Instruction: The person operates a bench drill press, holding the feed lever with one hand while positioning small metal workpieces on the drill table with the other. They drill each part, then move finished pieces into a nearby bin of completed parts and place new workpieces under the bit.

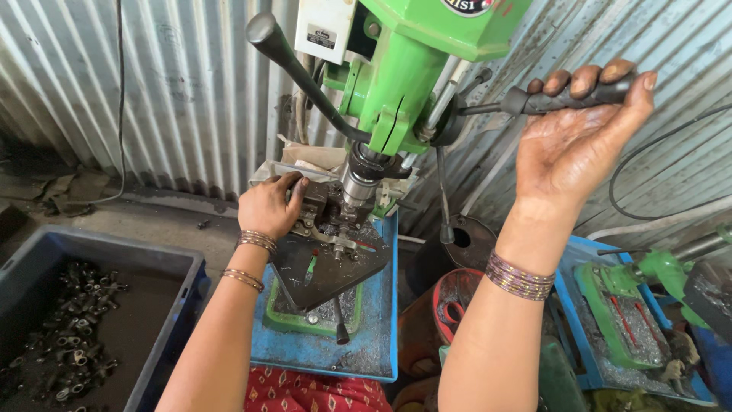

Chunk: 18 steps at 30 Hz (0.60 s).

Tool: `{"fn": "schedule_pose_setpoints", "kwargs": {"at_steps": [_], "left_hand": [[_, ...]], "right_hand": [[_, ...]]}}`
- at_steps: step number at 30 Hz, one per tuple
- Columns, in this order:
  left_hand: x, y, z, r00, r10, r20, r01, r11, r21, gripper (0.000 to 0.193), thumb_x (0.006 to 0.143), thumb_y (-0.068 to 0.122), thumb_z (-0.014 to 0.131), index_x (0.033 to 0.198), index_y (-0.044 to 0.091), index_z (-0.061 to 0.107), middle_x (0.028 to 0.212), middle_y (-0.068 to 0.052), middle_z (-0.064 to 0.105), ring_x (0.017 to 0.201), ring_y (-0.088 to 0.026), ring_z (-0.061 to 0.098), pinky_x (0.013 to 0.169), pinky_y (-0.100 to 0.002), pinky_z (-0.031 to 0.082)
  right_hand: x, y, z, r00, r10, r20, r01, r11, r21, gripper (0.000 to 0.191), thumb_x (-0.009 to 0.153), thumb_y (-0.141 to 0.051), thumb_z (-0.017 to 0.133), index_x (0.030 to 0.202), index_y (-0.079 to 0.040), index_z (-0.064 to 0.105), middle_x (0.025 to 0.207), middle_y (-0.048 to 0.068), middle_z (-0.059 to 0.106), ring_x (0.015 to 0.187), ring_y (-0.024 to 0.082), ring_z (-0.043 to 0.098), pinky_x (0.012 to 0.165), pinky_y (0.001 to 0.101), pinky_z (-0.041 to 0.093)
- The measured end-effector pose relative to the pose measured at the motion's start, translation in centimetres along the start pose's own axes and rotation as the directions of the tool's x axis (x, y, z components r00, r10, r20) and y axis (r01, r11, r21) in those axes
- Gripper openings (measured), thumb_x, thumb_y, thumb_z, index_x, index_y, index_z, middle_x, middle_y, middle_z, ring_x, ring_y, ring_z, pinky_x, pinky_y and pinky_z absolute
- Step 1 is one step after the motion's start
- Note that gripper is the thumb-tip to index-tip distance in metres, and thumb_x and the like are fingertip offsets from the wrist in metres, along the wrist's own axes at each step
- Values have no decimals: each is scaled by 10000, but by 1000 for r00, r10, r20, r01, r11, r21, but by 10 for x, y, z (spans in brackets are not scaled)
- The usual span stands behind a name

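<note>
- While the right hand point(583, 130) curls its fingers around the black feed handle point(568, 98) of the green drill press point(404, 69), the left hand point(268, 204) rests on the vise point(320, 202), fingers wrapped over its top edge.
- Under the chuck point(358, 179), the vise sits on the dark table point(328, 267).
- Lower left, a blue crate point(164, 328) holds small metal parts point(72, 343).

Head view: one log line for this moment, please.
right hand: gripping black feed lever | left hand: on vise under green drill press spindle | left: blue crate of small metal parts
</note>
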<state>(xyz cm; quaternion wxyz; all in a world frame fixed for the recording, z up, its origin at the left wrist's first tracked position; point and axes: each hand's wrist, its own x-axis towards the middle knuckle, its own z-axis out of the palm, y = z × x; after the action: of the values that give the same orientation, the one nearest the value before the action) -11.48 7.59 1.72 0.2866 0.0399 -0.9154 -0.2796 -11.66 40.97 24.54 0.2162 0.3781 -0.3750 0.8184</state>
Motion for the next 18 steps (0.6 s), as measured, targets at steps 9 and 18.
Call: {"fn": "schedule_pose_setpoints", "kwargs": {"at_steps": [9, 18], "left_hand": [[0, 0, -7, 1000, -3, -14, 2, 1000, -23, 396, 1009, 504, 520, 1156, 237, 773, 998, -125, 759, 880, -374, 720, 732, -491, 567], [2, 2, -8, 1000, -6, -13, 6, 999, -37, 398, 1003, 501, 522, 1155, 235, 775, 997, -127, 758, 876, -380, 719, 725, -493, 566]], "right_hand": [[4, -1, -3, 999, -36, -6, 36, 999, 21, 358, 1122, -392, 632, 1033, -62, 525, 865, 57, 461, 843, 218, 435, 850, 370, 395], [1, -3, 4, 998, -56, -21, 55, 998, -17, 363, 1109, -406, 639, 1038, -66, 533, 857, 58, 459, 853, 238, 456, 863, 395, 409]]}}
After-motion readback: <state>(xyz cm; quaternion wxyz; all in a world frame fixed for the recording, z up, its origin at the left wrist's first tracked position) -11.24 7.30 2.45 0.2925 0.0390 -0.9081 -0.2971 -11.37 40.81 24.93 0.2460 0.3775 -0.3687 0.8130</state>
